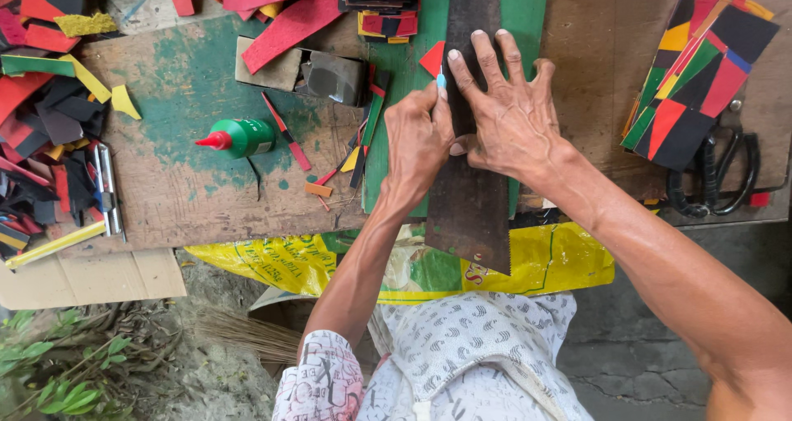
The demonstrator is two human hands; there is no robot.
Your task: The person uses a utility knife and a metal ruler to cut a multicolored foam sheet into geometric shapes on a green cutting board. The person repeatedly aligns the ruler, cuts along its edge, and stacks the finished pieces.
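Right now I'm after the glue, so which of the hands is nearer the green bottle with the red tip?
Left. The left hand is the nearer to the green bottle, which lies to its left. The right hand presses the dark strip farther off.

A: What does the left hand (418, 140) pinch? Only a pale blue tip shows; the rest is hidden in the fist.

B: The dark strip (469, 198) runs off the top edge, the hands covering its middle. The scissors (716, 182) lie half under the patchwork stack (701, 70).
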